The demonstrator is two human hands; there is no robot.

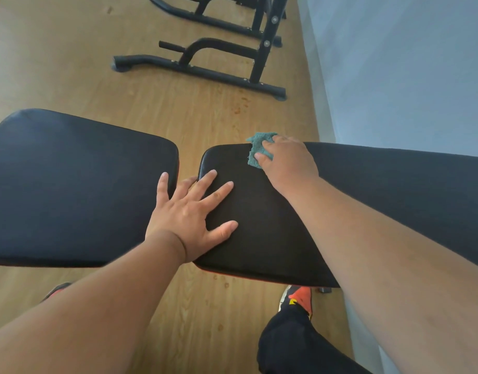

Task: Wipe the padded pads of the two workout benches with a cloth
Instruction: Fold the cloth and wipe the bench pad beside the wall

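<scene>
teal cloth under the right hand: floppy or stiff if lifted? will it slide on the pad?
Probably floppy: the teal cloth is crumpled unevenly under the right hand. Likely light, being small and thin. It should slide easily, since the black pad looks smooth.

Both forearms are showing bare from the wrists up, with no sleeves, watch, bracelet or rings in sight. The left hand (190,214) and the right hand (287,163) are wearing no gloves. Lower down, the person is wearing black trousers (294,344). The right foot is wearing an orange shoe (300,298) with black and yellow markings and a pale sole edge; the other shoe (56,290) is showing dark with an orange-red trim.
</scene>
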